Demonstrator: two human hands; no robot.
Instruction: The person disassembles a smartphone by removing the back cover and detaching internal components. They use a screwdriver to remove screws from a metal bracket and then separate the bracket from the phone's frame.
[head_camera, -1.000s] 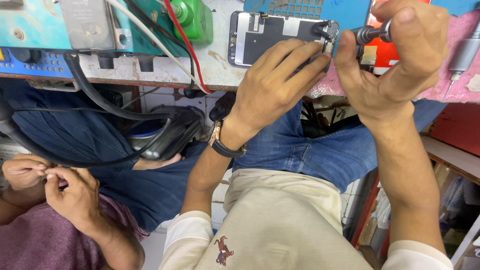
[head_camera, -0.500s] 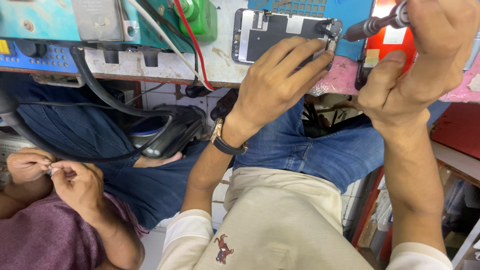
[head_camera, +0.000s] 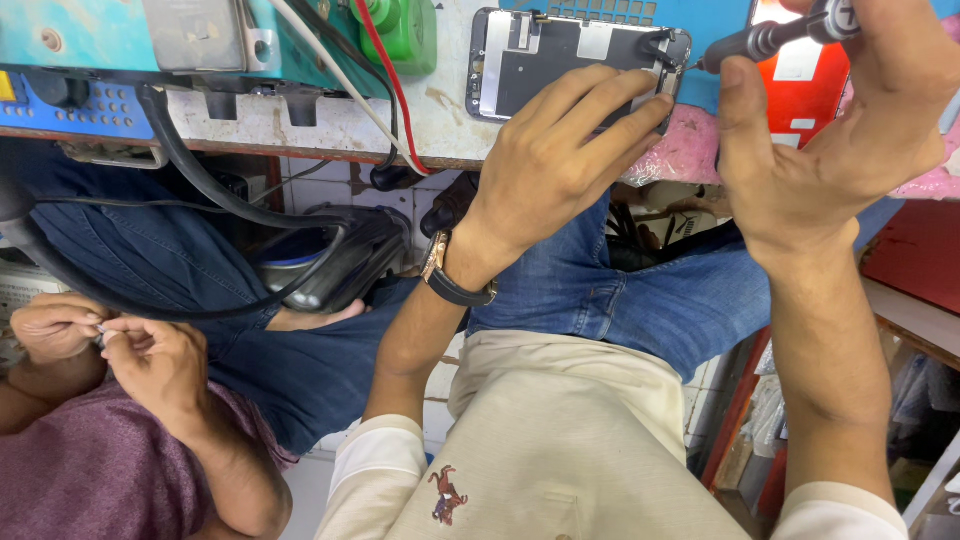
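Your workbench (head_camera: 300, 125): a worn, pale top with a chipped front edge.

- Opened phone (head_camera: 575, 60), back plate up, lying near the front edge at your middle.
- Blue mat (head_camera: 715, 90) under the phone's right end.
- Pink cloth (head_camera: 690, 155) draped over the front edge, just right of the phone.
- Teal instrument case (head_camera: 70, 35) toward your left end.
- Green block (head_camera: 405, 30) beside it, with red lead (head_camera: 385, 85) and white lead (head_camera: 330, 70) trailing over the front edge.
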